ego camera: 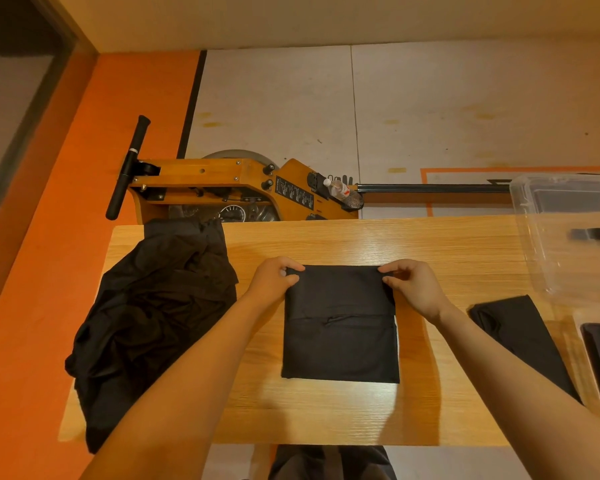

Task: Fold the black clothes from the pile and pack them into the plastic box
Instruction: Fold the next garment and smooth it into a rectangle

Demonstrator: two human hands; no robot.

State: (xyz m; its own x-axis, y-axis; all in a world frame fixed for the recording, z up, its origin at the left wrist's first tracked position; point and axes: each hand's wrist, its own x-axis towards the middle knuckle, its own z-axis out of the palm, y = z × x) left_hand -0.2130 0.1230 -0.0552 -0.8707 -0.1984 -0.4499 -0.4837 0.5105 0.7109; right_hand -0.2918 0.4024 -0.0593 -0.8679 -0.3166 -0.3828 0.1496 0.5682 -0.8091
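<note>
Soft, limp folded black garment (340, 323), pinched at far corners by left hand (274, 278) and right hand (416, 289); best lifted supported underneath.

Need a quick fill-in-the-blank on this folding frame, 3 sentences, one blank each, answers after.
1. Both hands, left hand and right hand, pinch the ____ edge of the folded garment.
2. The pile of unfolded clothes lies at the table's ____ end.
3. The clear plastic box sits at the far ____ corner.

Answers: far; left; right
</note>
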